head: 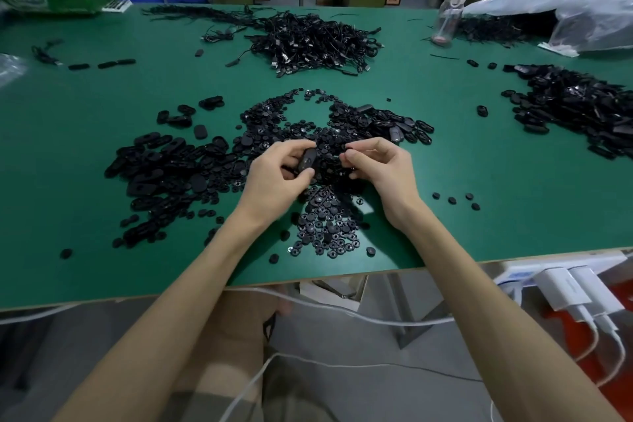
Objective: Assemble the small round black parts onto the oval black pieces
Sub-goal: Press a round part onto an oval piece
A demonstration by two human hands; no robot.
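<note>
Head view, single entry. Left hand (277, 176): fingers curled round one oval black piece (307, 160), held upright above the green table (479, 161), its lower end hidden in the palm. Right hand (378, 168): thumb and fingertips (350, 157) pinched together just beside that piece; whether they hold a small round part cannot be told against the dark heap behind. Small round black parts (323, 224): loose heap below and between the wrists, partly covered by them. Oval pieces heap (164, 168): left of the hands. Further dark heap (575, 103): at right, cut off by the frame edge. Cable pile (308, 41): behind, individual items indistinct. Clear plastic bag (565, 3): far right, contents blurred.
</note>
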